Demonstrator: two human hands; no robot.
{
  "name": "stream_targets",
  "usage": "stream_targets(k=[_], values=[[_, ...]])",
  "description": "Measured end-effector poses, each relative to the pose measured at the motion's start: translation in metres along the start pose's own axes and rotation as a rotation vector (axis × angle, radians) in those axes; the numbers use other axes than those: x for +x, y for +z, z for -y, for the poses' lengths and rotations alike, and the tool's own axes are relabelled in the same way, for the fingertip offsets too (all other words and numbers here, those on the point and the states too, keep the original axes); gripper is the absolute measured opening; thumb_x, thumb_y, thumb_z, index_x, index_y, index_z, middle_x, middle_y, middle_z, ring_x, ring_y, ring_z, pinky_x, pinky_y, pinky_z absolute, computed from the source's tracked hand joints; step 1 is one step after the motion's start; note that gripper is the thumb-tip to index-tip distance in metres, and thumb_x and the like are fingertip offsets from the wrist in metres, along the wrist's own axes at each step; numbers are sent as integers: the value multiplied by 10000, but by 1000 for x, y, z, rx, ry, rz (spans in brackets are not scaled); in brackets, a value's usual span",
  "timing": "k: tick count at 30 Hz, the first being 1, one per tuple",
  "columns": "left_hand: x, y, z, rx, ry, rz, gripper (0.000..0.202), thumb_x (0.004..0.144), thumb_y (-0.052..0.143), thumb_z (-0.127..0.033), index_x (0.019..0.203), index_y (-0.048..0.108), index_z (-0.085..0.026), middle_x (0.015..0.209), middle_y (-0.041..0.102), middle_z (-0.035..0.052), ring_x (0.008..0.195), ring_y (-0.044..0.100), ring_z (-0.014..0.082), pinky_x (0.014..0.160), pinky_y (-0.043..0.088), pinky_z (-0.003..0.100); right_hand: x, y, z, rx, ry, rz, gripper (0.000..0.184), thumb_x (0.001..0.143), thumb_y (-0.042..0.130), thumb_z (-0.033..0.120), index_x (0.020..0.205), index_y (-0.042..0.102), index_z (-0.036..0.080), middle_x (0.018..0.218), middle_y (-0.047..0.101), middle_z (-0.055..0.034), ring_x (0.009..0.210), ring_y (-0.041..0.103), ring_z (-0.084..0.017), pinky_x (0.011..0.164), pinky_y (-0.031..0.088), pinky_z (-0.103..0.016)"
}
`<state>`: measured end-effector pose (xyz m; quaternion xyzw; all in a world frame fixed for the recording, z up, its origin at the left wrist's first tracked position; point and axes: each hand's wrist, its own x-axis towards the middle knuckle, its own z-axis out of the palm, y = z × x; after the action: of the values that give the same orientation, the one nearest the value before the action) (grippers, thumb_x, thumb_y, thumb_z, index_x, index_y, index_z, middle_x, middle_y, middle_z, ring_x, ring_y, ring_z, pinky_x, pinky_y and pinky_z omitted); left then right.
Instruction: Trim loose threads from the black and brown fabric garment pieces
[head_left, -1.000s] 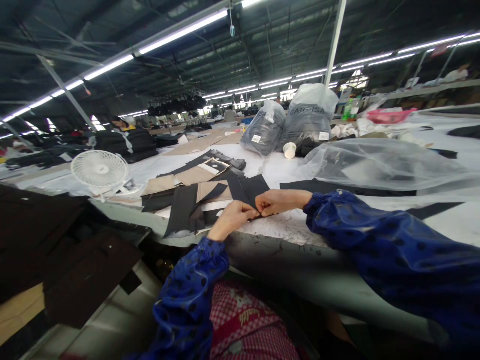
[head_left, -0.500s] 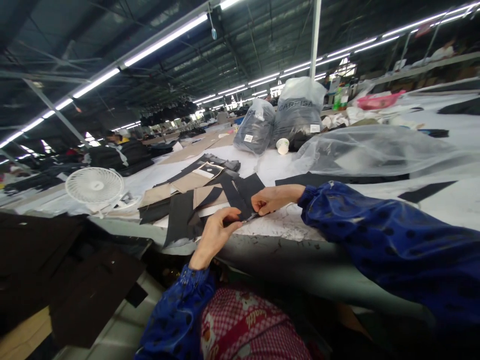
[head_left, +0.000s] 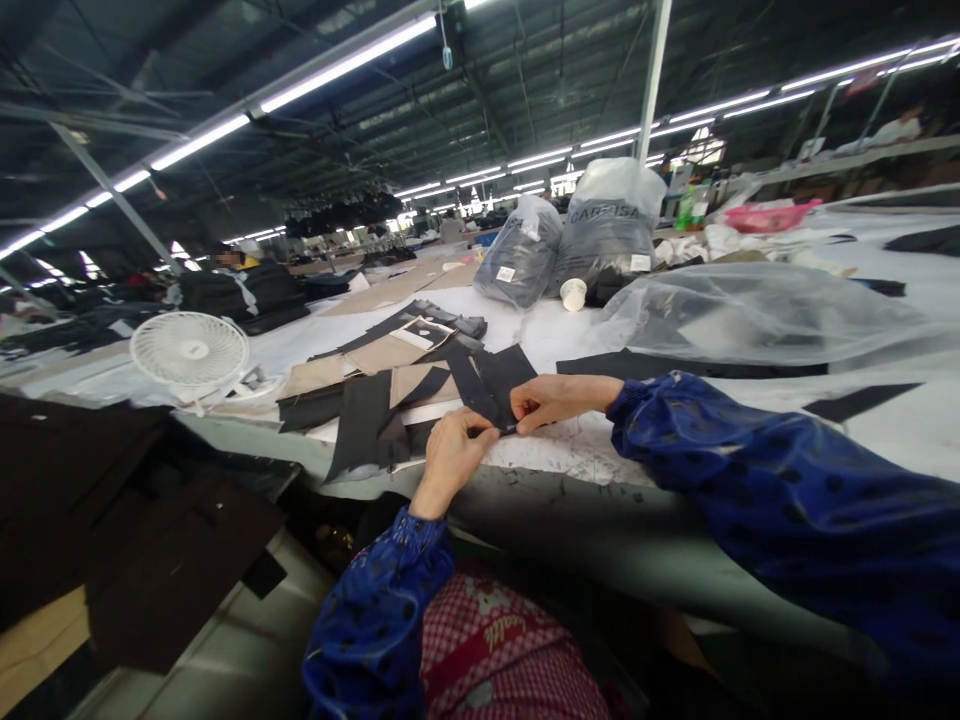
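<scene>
My left hand [head_left: 452, 463] and my right hand [head_left: 559, 402] meet at the table's front edge, with their fingertips pinching the lower tip of a black fabric piece [head_left: 499, 385]. A small dark or metal item may sit at that tip, but it is too small to tell. A long black fabric strip [head_left: 360, 430] lies to the left of the pinch. Beige paper pattern pieces [head_left: 418, 384] lie among the black cloth, partly overlapped by it. Blue polka-dot sleeves cover both my forearms.
A white table fan [head_left: 190, 350] stands at the table's left side. Behind my hands are grey plastic sacks [head_left: 611, 230], a paper cup [head_left: 573, 294] and a clear plastic sheet [head_left: 757, 315]. Dark cloth stacks [head_left: 172, 570] lie at lower left. A co-worker [head_left: 247, 290] sits farther back.
My left hand has moved back up to the fabric tip after dropping slightly away from it half a second ago. The view has shifted a little with my head.
</scene>
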<state>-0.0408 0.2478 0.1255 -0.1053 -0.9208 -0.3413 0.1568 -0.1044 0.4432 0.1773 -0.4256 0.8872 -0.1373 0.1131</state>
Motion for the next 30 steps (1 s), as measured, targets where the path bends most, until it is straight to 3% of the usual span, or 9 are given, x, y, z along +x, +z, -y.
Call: stream_targets(k=[6, 12, 21, 25, 30], values=[[7, 0, -9, -23, -197, 33, 71, 679, 629, -241, 644, 689, -226, 705, 692, 32, 744, 629, 223, 666, 438, 325, -1, -2, 7, 48, 65, 36, 167, 836, 619, 311, 814, 574, 151, 667, 553, 22, 583, 493, -95, 521, 340, -208], [8, -6, -13, -15, -191, 88, 128, 656, 589, -241, 541, 600, -297, 692, 694, 21, 765, 636, 241, 695, 447, 361, 5, -3, 7, 111, 131, 94, 204, 805, 641, 348, 805, 572, 156, 675, 552, 19, 567, 495, -92, 488, 347, -199], [11, -7, -12, -9, -185, 100, 135, 619, 583, -241, 506, 560, -310, 623, 655, 20, 708, 615, 248, 638, 425, 374, 15, -3, 14, 45, 217, 111, 252, 791, 655, 396, 790, 592, 151, 691, 606, -18, 554, 548, -109, 482, 388, -203], [11, -6, -11, -3, -165, 74, 148, 627, 582, -223, 502, 567, -301, 623, 661, 31, 675, 601, 248, 619, 408, 381, 15, -3, 23, -38, 229, 90, 293, 820, 632, 445, 788, 600, 156, 690, 631, -36, 557, 567, -129, 518, 396, -229], [11, -6, -12, 7, -115, 61, 168, 631, 605, -209, 486, 590, -292, 606, 662, 33, 648, 587, 236, 599, 393, 371, 21, -1, 47, -427, 232, -53, 240, 758, 730, 372, 810, 623, 163, 895, 658, -104, 877, 618, -245, 657, 392, -265]])
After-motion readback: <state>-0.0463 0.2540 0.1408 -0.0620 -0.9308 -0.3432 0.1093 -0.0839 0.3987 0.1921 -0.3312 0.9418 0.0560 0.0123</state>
